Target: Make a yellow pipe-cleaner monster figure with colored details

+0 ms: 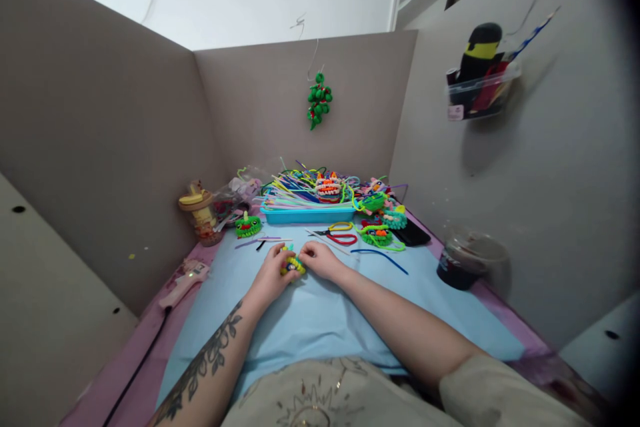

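Observation:
Both hands meet over the light blue cloth, around a small yellow pipe-cleaner figure (294, 266) with some teal and green on it. My left hand (274, 267) wraps its fingers round the figure's left side. At its upper right, the fingertips of my right hand (316, 259) are pinched together; what they hold is too small to make out. Just beyond the hands lie scissors (339, 235) with red and yellow handles. A green pipe-cleaner figure (248, 224) sits to the left, and another green one (376, 235) rests to the right.
A blue tray (310, 216) heaped with pipe cleaners stands at the back. Left are a lidded cup (199, 214) and a pink corded tool (185, 282). Right are a black phone (414, 232) and a dark tub (459, 266). Grey panels (270, 100) enclose the table.

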A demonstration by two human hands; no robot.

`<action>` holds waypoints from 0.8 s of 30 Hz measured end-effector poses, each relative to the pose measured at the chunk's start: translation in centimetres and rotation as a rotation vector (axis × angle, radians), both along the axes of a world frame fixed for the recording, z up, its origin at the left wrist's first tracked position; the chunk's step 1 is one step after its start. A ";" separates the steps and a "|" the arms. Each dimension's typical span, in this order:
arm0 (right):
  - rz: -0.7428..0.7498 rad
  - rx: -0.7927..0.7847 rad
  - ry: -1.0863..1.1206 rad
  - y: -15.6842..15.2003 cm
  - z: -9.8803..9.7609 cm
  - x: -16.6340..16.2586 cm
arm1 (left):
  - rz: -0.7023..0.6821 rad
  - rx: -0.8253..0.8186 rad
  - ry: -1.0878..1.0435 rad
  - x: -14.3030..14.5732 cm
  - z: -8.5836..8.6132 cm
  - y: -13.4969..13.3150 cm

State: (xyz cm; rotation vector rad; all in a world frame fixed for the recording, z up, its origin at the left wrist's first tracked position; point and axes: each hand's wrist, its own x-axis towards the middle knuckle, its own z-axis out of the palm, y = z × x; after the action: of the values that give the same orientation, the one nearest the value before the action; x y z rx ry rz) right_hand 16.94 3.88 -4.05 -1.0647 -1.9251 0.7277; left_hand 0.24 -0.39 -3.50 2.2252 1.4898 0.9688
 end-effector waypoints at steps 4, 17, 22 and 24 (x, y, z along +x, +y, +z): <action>-0.088 -0.104 0.095 -0.5 -0.1 -0.4 | 0.015 0.011 -0.005 0.1 0.1 0.0; -0.186 -0.298 0.203 -0.7 0.0 -0.3 | 0.000 0.004 0.009 -0.1 -0.2 0.0; -0.239 -0.224 0.174 -0.7 -0.2 -0.6 | -0.013 -0.013 0.004 -0.2 -0.3 -0.1; -0.209 -0.281 0.193 -0.8 -0.2 -0.7 | 0.002 -0.010 0.002 -0.2 -0.4 -0.1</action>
State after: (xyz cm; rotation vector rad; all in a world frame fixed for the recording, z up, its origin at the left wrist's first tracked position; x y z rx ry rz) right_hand 16.27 3.04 -4.23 -1.2937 -1.5513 0.9624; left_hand 0.04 -0.45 -3.90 2.2189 1.4945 0.9573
